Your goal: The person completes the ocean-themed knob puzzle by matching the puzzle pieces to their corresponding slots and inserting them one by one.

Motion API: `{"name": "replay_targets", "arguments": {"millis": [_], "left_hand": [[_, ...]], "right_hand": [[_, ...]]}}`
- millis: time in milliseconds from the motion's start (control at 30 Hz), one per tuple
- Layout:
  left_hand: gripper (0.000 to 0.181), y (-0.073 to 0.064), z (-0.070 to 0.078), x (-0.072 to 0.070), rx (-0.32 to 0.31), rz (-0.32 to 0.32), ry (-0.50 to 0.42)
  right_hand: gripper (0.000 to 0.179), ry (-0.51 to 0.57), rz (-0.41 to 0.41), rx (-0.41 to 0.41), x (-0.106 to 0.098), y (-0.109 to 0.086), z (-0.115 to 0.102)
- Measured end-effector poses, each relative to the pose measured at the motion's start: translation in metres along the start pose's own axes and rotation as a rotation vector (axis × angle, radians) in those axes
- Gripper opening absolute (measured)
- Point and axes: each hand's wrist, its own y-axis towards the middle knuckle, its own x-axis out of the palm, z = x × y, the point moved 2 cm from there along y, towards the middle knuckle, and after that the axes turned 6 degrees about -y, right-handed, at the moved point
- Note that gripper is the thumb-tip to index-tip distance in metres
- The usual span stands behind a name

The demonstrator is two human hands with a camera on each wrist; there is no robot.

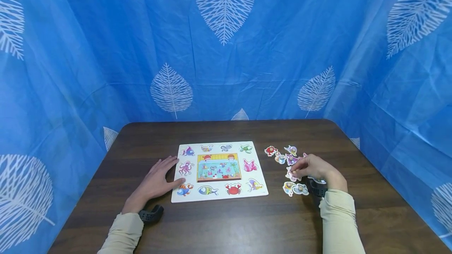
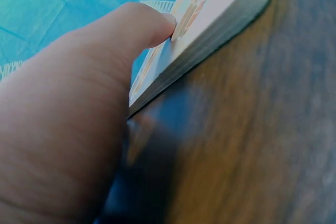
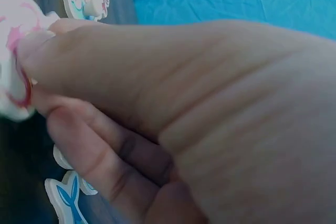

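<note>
A white puzzle board (image 1: 254, 195) printed with sea animals around a fish-tank picture lies flat on the table. My left hand (image 1: 155, 179) rests at its left edge with fingers spread; in the left wrist view the thumb (image 2: 149, 24) touches the board's face. To the right of the board, my right hand (image 1: 316, 167) pinches a pink-and-white puzzle piece (image 1: 290, 174) between thumb and fingers. Close up in the right wrist view, this pink piece (image 3: 13, 14) is blurred and partly covered by the thumb; its animal cannot be made out.
Several loose pieces lie around my right hand: a red crab piece (image 1: 270, 151) at the back, a round-bodied piece (image 1: 288, 188) nearer me, and a blue-tailed piece (image 3: 71, 200) below the fingers. Some carry small knobs. Blue leaf-patterned cloth (image 1: 226, 69) hangs behind the dark wooden table (image 1: 226, 230).
</note>
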Motion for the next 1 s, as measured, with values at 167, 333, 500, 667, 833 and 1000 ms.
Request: {"name": "replay_targets", "arguments": {"millis": [167, 333, 500, 667, 833, 1000], "left_hand": [[0.084, 0.000, -0.001, 0.000, -0.001, 0.002, -0.001], [0.084, 0.000, 0.000, -0.001, 0.001, 0.006, 0.000], [0.084, 0.000, 0.001, -0.001, -0.004, 0.003, 0.002], [0.085, -0.001, 0.002, 0.000, -0.018, 0.001, 0.001], [0.087, 0.000, 0.003, 0.000, -0.044, -0.014, -0.004], [0.088, 0.000, 0.003, -0.001, -0.059, -0.019, -0.012]], "right_hand": [[0.008, -0.040, 0.036, -0.028, 0.002, 0.004, -0.001], [0.010, -0.061, 0.062, -0.016, 0.005, 0.008, -0.007], [0.016, -0.063, 0.074, -0.011, 0.009, 0.012, -0.018], [0.017, -0.066, 0.084, -0.007, 0.015, 0.020, -0.027], [0.013, -0.016, 0.044, -0.069, 0.019, 0.026, -0.032], [0.006, -0.040, 0.075, -0.154, 0.022, 0.031, -0.036]]}}
